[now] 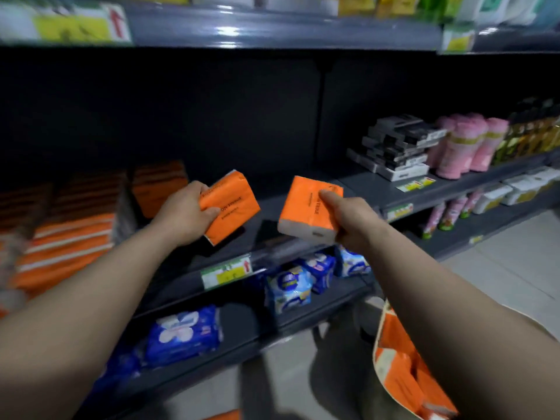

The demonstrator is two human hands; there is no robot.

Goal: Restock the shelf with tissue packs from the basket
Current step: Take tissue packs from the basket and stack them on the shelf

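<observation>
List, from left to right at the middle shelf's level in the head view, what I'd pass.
stacked orange tissue packs → left hand → left-hand pack → right-hand pack → right hand → black-and-white boxes → pink packs → dark bottles

A wide bare stretch of the middle shelf [363, 184] is lying open between the stacked orange tissue packs [66, 237] crowding its left end and the black boxes [394, 147] piling up toward its right end. The upper shelf [272, 31] is overhanging it, capping the height. Over the front edge, the left hand [181, 213] gripping the left pack [233, 204] and the right hand [351, 219] gripping the right pack [306, 207] are filling part of the way in.
</observation>
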